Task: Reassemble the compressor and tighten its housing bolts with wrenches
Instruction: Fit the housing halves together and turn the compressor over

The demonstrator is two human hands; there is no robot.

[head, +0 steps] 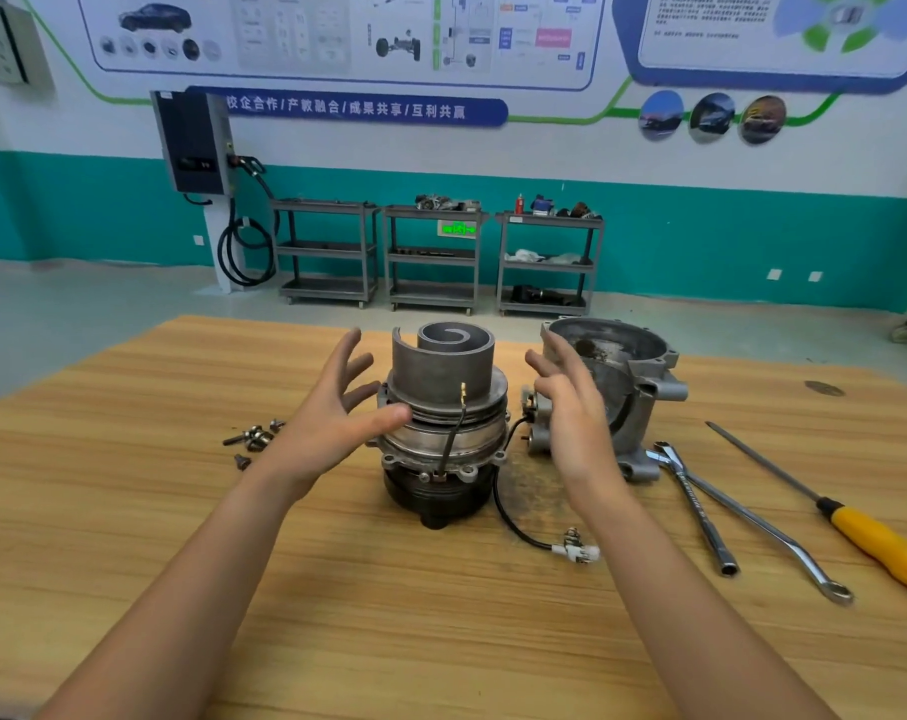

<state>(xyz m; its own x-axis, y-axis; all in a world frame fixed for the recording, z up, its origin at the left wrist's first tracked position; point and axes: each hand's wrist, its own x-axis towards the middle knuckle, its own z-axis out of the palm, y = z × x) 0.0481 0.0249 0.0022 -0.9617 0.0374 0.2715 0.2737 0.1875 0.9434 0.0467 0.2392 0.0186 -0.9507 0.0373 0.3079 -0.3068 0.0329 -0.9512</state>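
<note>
Upright, spiral-topped compressor [443, 418] stands beside open housing [617, 387].

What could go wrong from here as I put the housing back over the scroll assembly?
1. The black lead runs up the side of the scroll assembly; the housing could pinch it when fitted.
2. The assembly stands on a narrower dark base, so the left hand or right hand, both open beside it, might tip it.
3. The loose bolts lie near the left forearm and could be swept away.
</note>
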